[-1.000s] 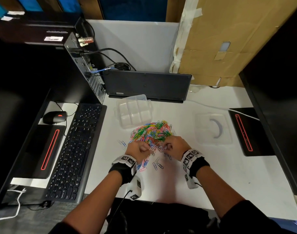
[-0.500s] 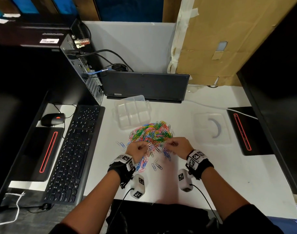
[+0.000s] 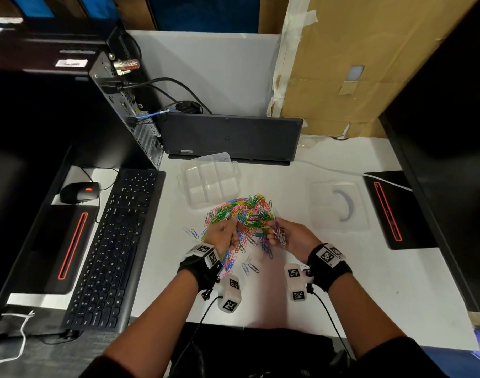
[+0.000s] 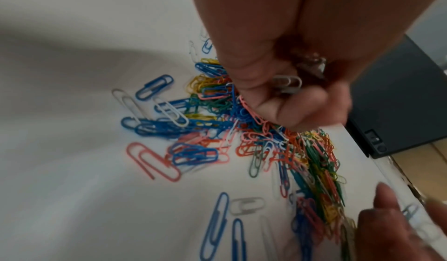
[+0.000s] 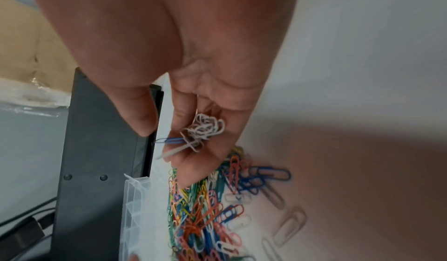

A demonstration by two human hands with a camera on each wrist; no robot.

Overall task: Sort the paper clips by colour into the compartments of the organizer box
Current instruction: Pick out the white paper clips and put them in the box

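A mixed pile of coloured paper clips [image 3: 244, 214] lies on the white desk, just in front of the clear organizer box [image 3: 210, 184], whose compartments look empty. My left hand [image 3: 225, 234] is curled at the pile's near left edge and holds a few white clips [image 4: 289, 82] in its fingers. My right hand [image 3: 284, 234] is turned palm up at the pile's near right edge, cupping a bunch of white clips [image 5: 205, 129] with one blue clip [image 5: 169, 140] sticking out. Loose blue, white and pink clips [image 3: 248, 267] lie scattered nearer to me.
The box's clear lid [image 3: 339, 205] lies to the right of the pile. A black keyboard [image 3: 116, 246] and mouse [image 3: 79, 192] sit at the left, a dark laptop [image 3: 230, 137] stands behind the box, and a black device [image 3: 394, 211] lies at the far right.
My right hand has turned palm up and lifted a bunch of white clips off the pile. My left hand stays curled at the pile's left edge.
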